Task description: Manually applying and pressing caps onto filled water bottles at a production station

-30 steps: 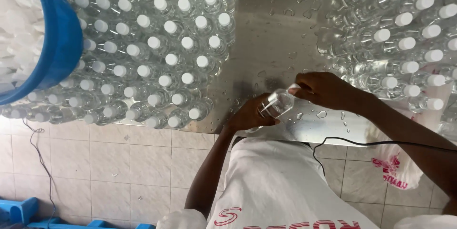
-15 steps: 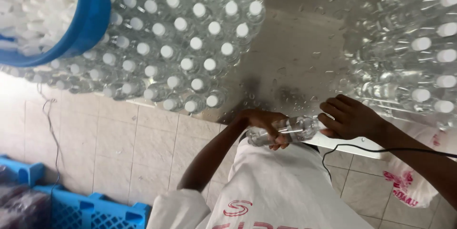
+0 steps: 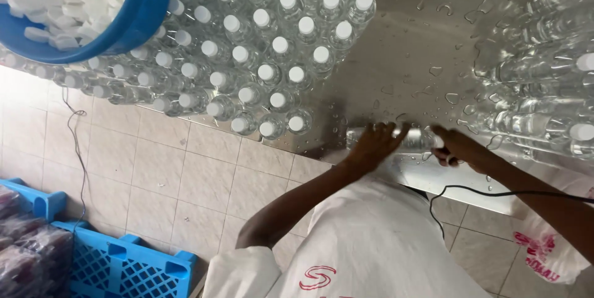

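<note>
At your 10 o'clock a blue bucket (image 3: pixel 133 22) brims with white caps (image 3: pixel 43 1) (too many to count). Capped bottles (image 3: pixel 266 72) crowd the wet steel desk (image 3: pixel 396 44). One clear bottle (image 3: pixel 413 140) lies sideways at 12 o'clock; your left hand (image 3: pixel 373 146) wraps its body, your right hand (image 3: pixel 458 148) pinches its cap end.

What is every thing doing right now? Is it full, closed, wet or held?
Clear bottle: lying on its side, held at both ends.
Left hand: gripping the bottle's body.
Right hand: at the bottle's cap end.
Standing bottles: upright, capped white.
Blue bucket: full of white caps.
Metal table: wet with droplets.
Blue crate: on the tiled floor.
</note>
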